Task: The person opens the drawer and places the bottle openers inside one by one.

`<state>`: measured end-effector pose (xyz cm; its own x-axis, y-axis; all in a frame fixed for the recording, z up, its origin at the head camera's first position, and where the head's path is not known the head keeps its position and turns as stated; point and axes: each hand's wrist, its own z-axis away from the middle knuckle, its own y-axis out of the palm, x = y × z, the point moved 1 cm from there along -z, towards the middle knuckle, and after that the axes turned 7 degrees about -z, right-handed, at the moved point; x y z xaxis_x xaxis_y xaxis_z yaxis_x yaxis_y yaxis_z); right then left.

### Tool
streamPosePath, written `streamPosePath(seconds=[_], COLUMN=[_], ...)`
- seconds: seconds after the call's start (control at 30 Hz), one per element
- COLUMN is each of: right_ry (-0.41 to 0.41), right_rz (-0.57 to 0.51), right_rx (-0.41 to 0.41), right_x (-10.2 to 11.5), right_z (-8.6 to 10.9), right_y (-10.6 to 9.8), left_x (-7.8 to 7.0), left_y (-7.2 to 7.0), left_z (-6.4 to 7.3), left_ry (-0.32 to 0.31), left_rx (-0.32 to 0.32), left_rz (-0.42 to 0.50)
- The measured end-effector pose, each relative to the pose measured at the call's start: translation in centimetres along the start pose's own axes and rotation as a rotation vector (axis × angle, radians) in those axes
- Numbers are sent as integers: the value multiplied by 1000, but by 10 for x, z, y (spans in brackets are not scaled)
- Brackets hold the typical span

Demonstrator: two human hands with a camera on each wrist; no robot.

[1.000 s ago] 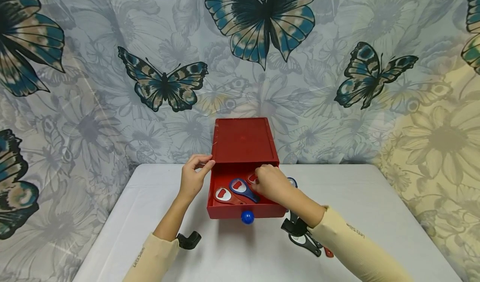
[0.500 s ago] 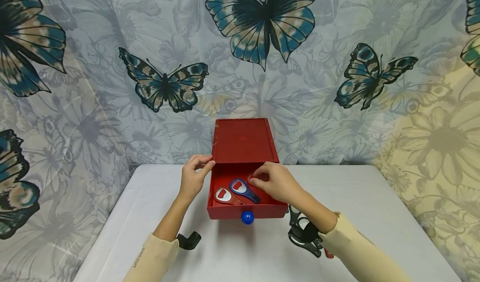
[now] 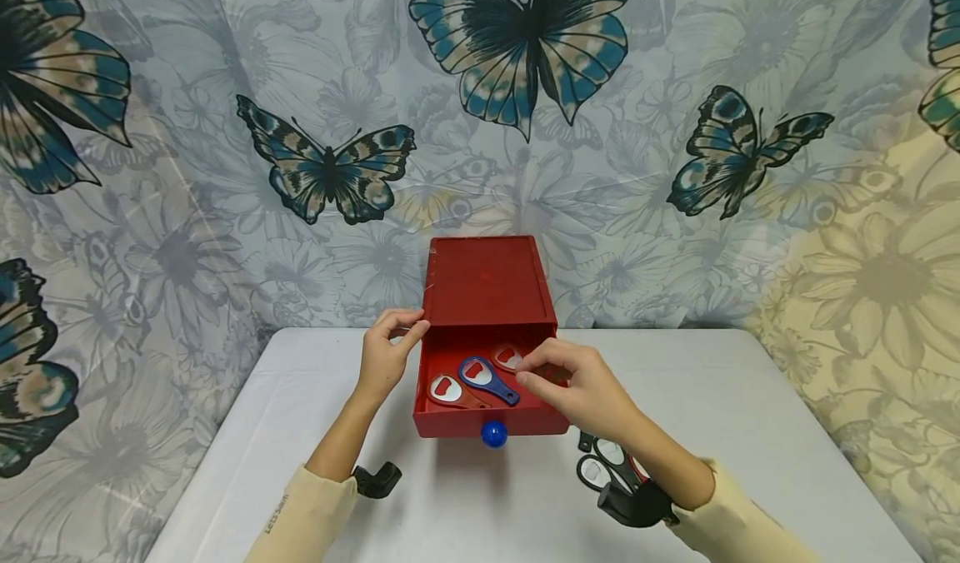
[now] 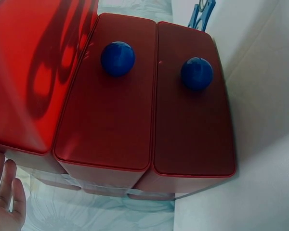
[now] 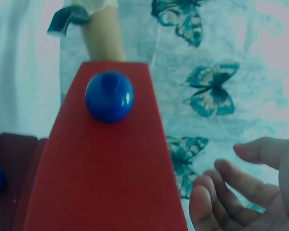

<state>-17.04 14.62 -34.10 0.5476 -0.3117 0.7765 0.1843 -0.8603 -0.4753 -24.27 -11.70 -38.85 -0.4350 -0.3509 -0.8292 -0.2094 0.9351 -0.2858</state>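
Observation:
A red drawer box point(image 3: 487, 280) stands on the table with its top drawer point(image 3: 491, 424) pulled out by a blue knob point(image 3: 494, 434). Inside lie a red bottle opener point(image 3: 447, 390) at the left, a blue bottle opener point(image 3: 487, 380) in the middle and another red bottle opener point(image 3: 507, 356) at the back right. My left hand point(image 3: 385, 361) touches the box's left side with its fingertips, fingers fairly straight in the left wrist view. Over the drawer's right side is my right hand point(image 3: 581, 384), its fingertips close by the back red opener. In the right wrist view its thumb and fingers stand apart with nothing between.
Several bottle openers point(image 3: 611, 453) lie in a group on the white table point(image 3: 750, 430), right of the box and partly under my right wrist's black camera point(image 3: 630, 505). Two lower drawers with blue knobs point(image 4: 117, 58) are closed. A butterfly-patterned cloth point(image 3: 600, 255) hangs behind.
My right hand has drawn back rightward and toward me from the drawer's back right, and the red opener there shows more fully. My left hand stays at the box's side.

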Motion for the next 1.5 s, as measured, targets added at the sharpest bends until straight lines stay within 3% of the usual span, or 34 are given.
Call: streamPosePath(seconds=[0.2, 0.33, 0.4, 0.5, 0.77, 0.93, 1.17, 1.5], right_ry=[-144, -217, -208, -112, 267, 413, 450, 465], right_rz=[-112, -166, -179, -207, -264, -332, -421, -429], right_rx=[136, 301, 389, 456, 361, 261, 116, 24], right_x=[6, 4, -1, -10, -33, -39, -37, -36], right_z=[16, 25, 30, 36, 49, 51, 51, 50], right_y=[10, 16, 20, 28, 46, 61, 76, 82], left_x=[1, 1, 1, 1, 1, 1, -1, -3], left_y=[0, 0, -1, 0, 0, 0, 0, -1], left_z=[0, 0, 0, 0, 0, 0, 0, 0], left_ry=[-7, -4, -1, 3, 7, 0, 5, -7], left_rx=[2, 2, 1, -1, -7, -2, 1, 6], left_rz=[-5, -5, -4, 0, -2, 6, 4, -6])
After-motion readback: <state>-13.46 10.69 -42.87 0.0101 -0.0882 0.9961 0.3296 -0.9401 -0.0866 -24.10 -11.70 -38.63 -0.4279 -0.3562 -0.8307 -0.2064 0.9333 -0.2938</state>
